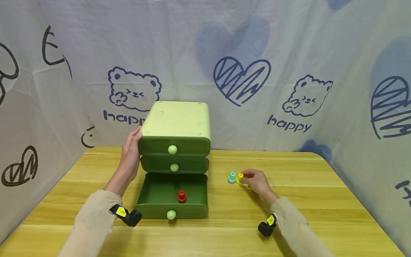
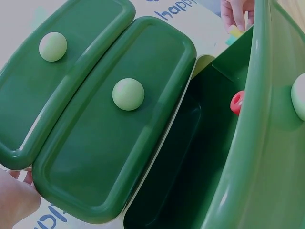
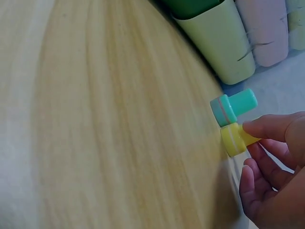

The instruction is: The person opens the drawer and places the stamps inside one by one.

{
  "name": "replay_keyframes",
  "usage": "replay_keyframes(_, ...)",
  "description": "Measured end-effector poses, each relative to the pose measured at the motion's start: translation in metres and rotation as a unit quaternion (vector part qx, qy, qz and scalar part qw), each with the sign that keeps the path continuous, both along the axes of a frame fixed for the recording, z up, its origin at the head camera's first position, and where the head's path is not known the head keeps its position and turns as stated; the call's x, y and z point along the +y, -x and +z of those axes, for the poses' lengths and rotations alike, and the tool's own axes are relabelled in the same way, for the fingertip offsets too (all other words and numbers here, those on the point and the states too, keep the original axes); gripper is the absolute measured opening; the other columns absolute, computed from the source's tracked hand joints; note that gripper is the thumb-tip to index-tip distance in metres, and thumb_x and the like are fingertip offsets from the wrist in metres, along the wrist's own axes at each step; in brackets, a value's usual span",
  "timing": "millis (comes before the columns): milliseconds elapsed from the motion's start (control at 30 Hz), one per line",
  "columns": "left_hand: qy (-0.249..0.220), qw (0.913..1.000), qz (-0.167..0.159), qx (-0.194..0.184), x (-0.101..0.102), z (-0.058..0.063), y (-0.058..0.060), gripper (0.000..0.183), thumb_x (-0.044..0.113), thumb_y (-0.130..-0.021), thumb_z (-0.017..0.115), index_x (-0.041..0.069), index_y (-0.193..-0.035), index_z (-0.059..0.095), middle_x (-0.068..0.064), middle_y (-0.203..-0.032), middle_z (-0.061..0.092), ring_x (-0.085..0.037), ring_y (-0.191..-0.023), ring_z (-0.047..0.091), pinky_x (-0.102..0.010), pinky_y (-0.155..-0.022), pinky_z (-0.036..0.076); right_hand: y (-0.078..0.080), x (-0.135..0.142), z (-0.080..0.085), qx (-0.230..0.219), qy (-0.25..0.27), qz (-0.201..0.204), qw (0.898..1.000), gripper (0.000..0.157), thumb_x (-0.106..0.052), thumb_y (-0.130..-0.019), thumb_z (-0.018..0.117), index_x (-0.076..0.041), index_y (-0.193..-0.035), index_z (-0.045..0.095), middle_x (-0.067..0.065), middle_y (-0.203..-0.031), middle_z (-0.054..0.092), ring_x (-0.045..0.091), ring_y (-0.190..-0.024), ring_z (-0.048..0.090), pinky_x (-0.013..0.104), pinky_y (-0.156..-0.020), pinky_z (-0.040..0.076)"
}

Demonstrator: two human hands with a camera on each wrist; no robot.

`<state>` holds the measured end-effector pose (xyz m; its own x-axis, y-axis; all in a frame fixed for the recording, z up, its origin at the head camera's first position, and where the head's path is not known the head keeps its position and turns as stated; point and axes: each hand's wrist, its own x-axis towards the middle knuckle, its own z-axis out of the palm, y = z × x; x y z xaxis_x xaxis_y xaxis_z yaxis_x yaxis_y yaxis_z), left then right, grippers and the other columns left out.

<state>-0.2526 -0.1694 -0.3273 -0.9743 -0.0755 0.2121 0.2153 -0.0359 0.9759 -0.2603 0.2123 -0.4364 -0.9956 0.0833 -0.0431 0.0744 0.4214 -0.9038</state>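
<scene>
My right hand (image 1: pixel 257 182) pinches a small yellow toy stamp (image 3: pixel 232 140) by its narrow top, between thumb and fingers. Right beside it a turquoise toy stamp (image 1: pixel 232 177) stands upright on the table. My left hand (image 1: pixel 130 153) rests along the left side of a small green drawer cabinet (image 1: pixel 179 119), its fingers partly hidden behind the edge. The bottom drawer (image 1: pixel 154 191) is pulled out, and a red toy stamp (image 1: pixel 182 197) stands inside it, right of the middle. Above it, the middle drawer (image 1: pixel 192 165) and top drawer (image 1: pixel 192 147) are closed.
The cabinet stands on a wooden table (image 1: pixel 237 235), left of the stamps. Each drawer front bears a round pale knob, such as the bottom knob (image 1: pixel 171 214). A white cloth (image 1: pixel 183 46) with drawn bears and hearts hangs behind and at both sides.
</scene>
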Motion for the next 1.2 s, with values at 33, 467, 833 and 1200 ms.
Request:
replay_keyframes(33,0.0,1.0,0.001,-0.001,0.0,0.0,0.0,0.057,0.034,-0.105,0.03,0.009,-0.155,0.018,-0.006,-0.159,0.015,-0.022,-0.14,0.023,-0.037,-0.114,0.022,0.0,0.0,-0.001,-0.001,0.002,-0.001,1.0,0.025,0.004,-0.083,0.069,0.008,-0.108,0.066,0.015,-0.098,0.067,0.023,-0.087,0.061,0.03,-0.069,0.052)
replay_keyframes(467,0.003,1.0,0.001,0.0,0.0,-0.001,0.0,0.057,0.035,-0.105,0.029,0.01,-0.155,0.017,-0.005,-0.159,0.015,-0.022,-0.14,0.023,-0.038,-0.114,0.022,-0.002,0.001,0.001,0.01,-0.017,-0.002,1.0,0.026,-0.003,-0.086,0.069,0.009,-0.108,0.064,0.015,-0.098,0.064,0.023,-0.088,0.058,0.027,-0.067,0.05)
replay_keyframes(833,-0.011,0.9999,0.002,-0.001,-0.001,0.001,0.0,0.057,0.033,-0.105,0.031,0.009,-0.154,0.019,-0.006,-0.158,0.018,-0.022,-0.139,0.025,-0.036,-0.113,0.024,-0.006,-0.007,0.014,0.042,-0.029,0.02,0.998,0.025,-0.005,-0.084,0.071,0.009,-0.104,0.065,0.012,-0.092,0.066,0.02,-0.083,0.059,0.024,-0.064,0.048)
replay_keyframes(1200,-0.029,0.9996,0.004,-0.002,0.0,0.0,0.002,0.056,0.03,-0.104,0.032,0.007,-0.154,0.02,-0.007,-0.158,0.019,-0.022,-0.139,0.026,-0.035,-0.113,0.025,-0.035,-0.033,0.023,0.063,-0.009,0.064,0.996,0.015,-0.001,-0.085,0.07,0.004,-0.098,0.066,0.006,-0.089,0.066,0.021,-0.086,0.06,0.027,-0.071,0.051)
